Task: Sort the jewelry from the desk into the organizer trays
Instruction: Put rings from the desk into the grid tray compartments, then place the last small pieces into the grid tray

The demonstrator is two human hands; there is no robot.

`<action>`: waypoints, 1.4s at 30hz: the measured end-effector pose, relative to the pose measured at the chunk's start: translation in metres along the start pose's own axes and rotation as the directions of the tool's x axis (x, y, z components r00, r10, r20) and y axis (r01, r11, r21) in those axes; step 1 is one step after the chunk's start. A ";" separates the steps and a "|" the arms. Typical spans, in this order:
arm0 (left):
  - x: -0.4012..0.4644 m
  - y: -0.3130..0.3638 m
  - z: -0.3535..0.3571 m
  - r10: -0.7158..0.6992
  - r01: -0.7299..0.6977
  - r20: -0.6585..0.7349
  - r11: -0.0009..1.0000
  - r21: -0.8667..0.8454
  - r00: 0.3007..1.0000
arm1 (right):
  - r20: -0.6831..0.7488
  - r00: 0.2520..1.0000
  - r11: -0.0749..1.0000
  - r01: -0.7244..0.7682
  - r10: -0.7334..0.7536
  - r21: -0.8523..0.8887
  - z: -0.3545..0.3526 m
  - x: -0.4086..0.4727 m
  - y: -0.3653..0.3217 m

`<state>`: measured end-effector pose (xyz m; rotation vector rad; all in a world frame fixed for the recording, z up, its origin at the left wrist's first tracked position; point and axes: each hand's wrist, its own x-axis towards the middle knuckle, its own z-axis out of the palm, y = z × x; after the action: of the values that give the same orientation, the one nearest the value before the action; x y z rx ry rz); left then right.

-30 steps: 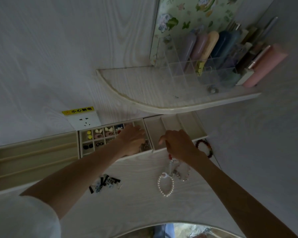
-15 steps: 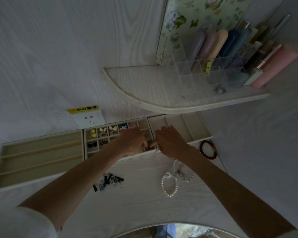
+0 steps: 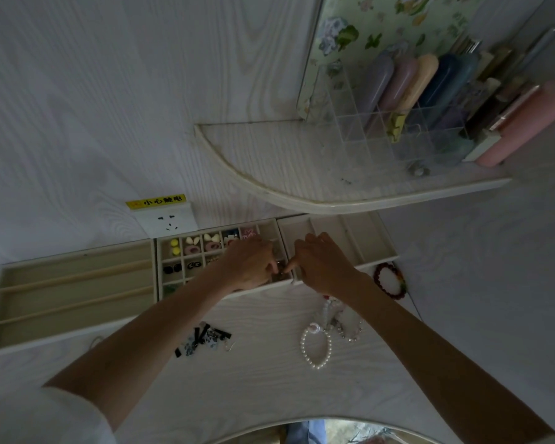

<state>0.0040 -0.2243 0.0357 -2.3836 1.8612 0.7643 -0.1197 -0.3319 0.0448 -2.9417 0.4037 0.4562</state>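
Note:
Three cream organizer trays stand along the wall: a long-slot tray (image 3: 71,293) at left, a small-compartment tray (image 3: 170,277) with earrings in the middle, and a wide-slot tray (image 3: 350,238) at right. My left hand (image 3: 249,265) and right hand (image 3: 321,264) meet over the middle tray's right end, their fingertips on a small dark piece (image 3: 281,272) in a compartment. Whether either hand grips it is too dim to tell. On the desk lie a pearl bracelet (image 3: 316,347), a silver chain bracelet (image 3: 348,328), a red bead bracelet (image 3: 391,280) and black bow earrings (image 3: 202,339).
A curved shelf (image 3: 302,200) overhangs the trays and carries a clear acrylic organizer (image 3: 382,136) with pastel cases and a pink tube (image 3: 526,123). A wall socket (image 3: 167,219) with a yellow label sits behind the middle tray. A round mirror edge (image 3: 327,431) shows at the bottom.
My right hand moved left from the right tray's front to the middle tray's right end. It now meets my left hand's fingertips. My head shifted slightly.

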 end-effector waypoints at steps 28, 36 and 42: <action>0.019 -0.014 -0.005 -0.024 0.022 0.024 0.997 0.079 0.999 | 0.141 0.990 0.999 0.030 -0.024 -0.040 0.005 0.004 -0.004; 0.028 -0.011 -0.003 -0.013 -0.007 0.129 0.988 0.151 0.991 | 0.191 0.981 0.990 0.046 -0.020 -0.133 0.008 0.011 -0.010; 0.024 -0.013 -0.007 -0.026 0.019 0.092 0.997 0.075 0.995 | 0.176 0.984 1.000 0.011 -0.008 -0.014 -0.002 0.007 -0.007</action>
<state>0.0220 -0.2442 0.0287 -2.2798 1.7917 0.7759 -0.1106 -0.3275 0.0452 -2.8843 0.3654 0.7137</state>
